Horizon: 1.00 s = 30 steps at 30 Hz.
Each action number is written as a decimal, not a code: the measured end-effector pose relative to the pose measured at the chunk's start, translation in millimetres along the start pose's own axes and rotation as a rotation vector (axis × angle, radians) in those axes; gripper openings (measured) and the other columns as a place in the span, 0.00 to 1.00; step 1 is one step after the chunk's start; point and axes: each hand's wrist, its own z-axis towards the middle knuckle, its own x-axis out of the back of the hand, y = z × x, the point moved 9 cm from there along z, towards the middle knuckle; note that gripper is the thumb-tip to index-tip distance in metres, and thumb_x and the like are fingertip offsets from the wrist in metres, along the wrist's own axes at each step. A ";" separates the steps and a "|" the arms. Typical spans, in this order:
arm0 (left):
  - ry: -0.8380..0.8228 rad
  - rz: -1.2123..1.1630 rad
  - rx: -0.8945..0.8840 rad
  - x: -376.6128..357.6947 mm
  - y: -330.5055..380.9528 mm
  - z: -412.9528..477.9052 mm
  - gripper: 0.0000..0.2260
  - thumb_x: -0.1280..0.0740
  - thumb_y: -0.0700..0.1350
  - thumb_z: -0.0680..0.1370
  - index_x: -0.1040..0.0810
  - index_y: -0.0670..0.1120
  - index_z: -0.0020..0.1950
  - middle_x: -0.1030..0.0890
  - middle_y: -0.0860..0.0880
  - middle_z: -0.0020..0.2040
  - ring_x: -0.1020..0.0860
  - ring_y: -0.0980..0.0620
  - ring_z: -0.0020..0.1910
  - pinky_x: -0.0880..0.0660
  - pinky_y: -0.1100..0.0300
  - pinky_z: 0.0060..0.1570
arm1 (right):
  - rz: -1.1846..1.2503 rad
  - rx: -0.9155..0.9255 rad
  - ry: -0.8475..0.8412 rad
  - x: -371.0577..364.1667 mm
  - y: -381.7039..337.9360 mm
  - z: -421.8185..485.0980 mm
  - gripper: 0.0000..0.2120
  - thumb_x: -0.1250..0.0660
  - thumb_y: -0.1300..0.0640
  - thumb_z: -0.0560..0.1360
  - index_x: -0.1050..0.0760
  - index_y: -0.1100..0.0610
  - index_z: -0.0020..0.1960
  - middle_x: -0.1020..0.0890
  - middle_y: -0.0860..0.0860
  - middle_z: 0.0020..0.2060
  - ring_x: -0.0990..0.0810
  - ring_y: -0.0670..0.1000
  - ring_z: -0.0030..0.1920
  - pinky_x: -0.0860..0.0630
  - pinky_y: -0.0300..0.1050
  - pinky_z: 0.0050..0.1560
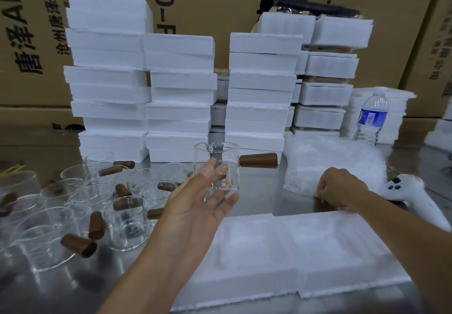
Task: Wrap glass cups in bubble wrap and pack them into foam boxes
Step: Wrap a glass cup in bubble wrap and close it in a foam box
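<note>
**Cup heads for the wrap**

A person's left hand [195, 206] lifts one glass cup [216, 166] upright above the steel surface [259, 198]. The hold is loose: fingers barely curled behind the glass, thumb by its base. The cup's wooden handle [258, 160] points right, toward the single pile of bubble wrap [342, 157], where the right hand [341, 186], the nearer to it, pinches the near edge with curled fingers. The cup must likely travel right to reach a sheet.

One foam box [293, 260] lies open in two halves nearest the person. At least ten more cups [124, 223] crowd the left, too overlapped for an exact count. Closed foam boxes [181, 81] stand stacked behind, beside one water bottle [371, 118] and one white controller [413, 191].
</note>
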 end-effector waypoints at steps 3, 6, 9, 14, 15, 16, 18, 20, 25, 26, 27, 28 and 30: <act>0.014 -0.031 -0.002 1.5 0.6 0.6 0.16 0.31 0.45 0.65 0.20 0.45 0.52 0.17 0.46 0.49 0.19 0.49 0.42 0.19 0.55 0.44 | 0.000 0.006 0.071 5.9 -2.9 -2.9 0.07 0.40 0.63 0.72 0.30 0.57 0.35 0.25 0.51 0.35 0.29 0.53 0.34 0.34 0.40 0.33; 0.004 -0.079 -0.012 0.9 4.5 -0.2 0.12 0.31 0.44 0.67 0.18 0.45 0.49 0.17 0.47 0.50 0.19 0.49 0.42 0.19 0.54 0.44 | 0.303 0.047 0.218 27.1 -13.9 -10.4 0.09 0.38 0.61 0.75 0.28 0.61 0.36 0.23 0.56 0.39 0.26 0.56 0.39 0.32 0.43 0.38; -0.021 -0.145 -0.027 -0.9 11.5 -1.4 0.10 0.25 0.43 0.64 0.15 0.45 0.44 0.17 0.46 0.49 0.19 0.48 0.43 0.19 0.54 0.47 | 0.563 0.314 0.421 63.1 -47.4 -41.8 0.07 0.37 0.58 0.77 0.25 0.60 0.44 0.24 0.55 0.49 0.26 0.52 0.48 0.35 0.39 0.45; -0.060 -0.130 -0.088 -3.8 26.5 -2.0 0.11 0.26 0.46 0.60 0.15 0.46 0.42 0.17 0.47 0.48 0.18 0.47 0.47 0.20 0.55 0.51 | 0.706 0.798 0.232 83.9 -113.9 -131.4 0.07 0.34 0.56 0.73 0.27 0.47 0.38 0.21 0.40 0.48 0.26 0.35 0.51 0.37 0.21 0.48; -0.055 -0.127 -0.101 -3.1 29.0 -2.1 0.14 0.26 0.46 0.60 0.16 0.45 0.44 0.17 0.46 0.49 0.18 0.47 0.48 0.21 0.55 0.51 | 0.661 0.871 0.140 78.5 -125.3 -148.4 0.06 0.34 0.54 0.72 0.27 0.46 0.37 0.21 0.38 0.48 0.26 0.33 0.52 0.36 0.21 0.50; -0.044 -0.129 -0.114 -1.5 31.2 -2.1 0.16 0.25 0.46 0.61 0.18 0.45 0.47 0.18 0.46 0.49 0.18 0.47 0.48 0.21 0.55 0.51 | 0.578 0.929 0.059 70.0 -134.5 -163.3 0.05 0.35 0.51 0.71 0.28 0.46 0.37 0.21 0.37 0.48 0.26 0.33 0.53 0.35 0.23 0.52; -0.015 -0.132 -0.146 3.0 36.0 -2.2 0.15 0.26 0.45 0.64 0.22 0.45 0.49 0.19 0.47 0.49 0.19 0.47 0.48 0.21 0.56 0.51 | 0.382 1.015 -0.025 52.1 -145.5 -187.4 0.04 0.37 0.46 0.70 0.28 0.45 0.39 0.22 0.37 0.49 0.27 0.35 0.54 0.33 0.31 0.57; 0.007 -0.130 -0.176 8.5 42.0 -1.8 0.10 0.30 0.46 0.68 0.23 0.45 0.47 0.20 0.47 0.49 0.20 0.48 0.49 0.21 0.56 0.51 | 0.298 1.070 -0.066 38.7 -151.2 -202.4 0.04 0.37 0.47 0.71 0.29 0.46 0.41 0.22 0.39 0.52 0.28 0.38 0.55 0.33 0.37 0.59; 0.020 -0.147 -0.161 14.2 42.1 -2.2 0.19 0.32 0.48 0.70 0.27 0.44 0.59 0.21 0.48 0.52 0.20 0.49 0.53 0.21 0.55 0.51 | 0.377 1.044 -0.208 13.6 -149.5 -208.8 0.13 0.38 0.35 0.70 0.28 0.42 0.46 0.23 0.36 0.53 0.28 0.36 0.55 0.30 0.42 0.60; 0.026 -0.134 -0.156 14.5 40.3 -2.1 0.19 0.30 0.48 0.69 0.25 0.44 0.57 0.21 0.47 0.52 0.20 0.48 0.52 0.21 0.55 0.50 | 0.467 1.009 -0.200 16.1 -146.7 -204.9 0.16 0.38 0.32 0.69 0.27 0.42 0.47 0.22 0.35 0.52 0.27 0.35 0.55 0.30 0.40 0.58; 0.022 -0.121 -0.150 13.1 38.5 -1.9 0.19 0.26 0.47 0.66 0.22 0.44 0.54 0.20 0.47 0.53 0.19 0.48 0.52 0.20 0.55 0.49 | 0.600 0.965 -0.162 23.4 -142.4 -199.2 0.18 0.39 0.31 0.68 0.26 0.43 0.48 0.21 0.35 0.50 0.26 0.35 0.54 0.29 0.37 0.56; 0.010 -0.100 -0.143 10.8 36.6 -1.5 0.21 0.21 0.47 0.61 0.19 0.44 0.51 0.19 0.47 0.52 0.19 0.47 0.51 0.20 0.55 0.48 | 0.754 0.911 -0.092 33.1 -134.9 -191.4 0.19 0.40 0.32 0.68 0.26 0.43 0.49 0.21 0.35 0.48 0.24 0.35 0.52 0.28 0.34 0.54; -0.029 0.012 -0.131 4.3 32.7 -1.2 0.18 0.18 0.46 0.57 0.16 0.46 0.45 0.17 0.48 0.48 0.18 0.49 0.48 0.20 0.56 0.47 | 1.021 0.762 0.078 47.3 -110.6 -170.9 0.20 0.41 0.33 0.66 0.29 0.42 0.53 0.20 0.37 0.46 0.22 0.38 0.51 0.27 0.34 0.52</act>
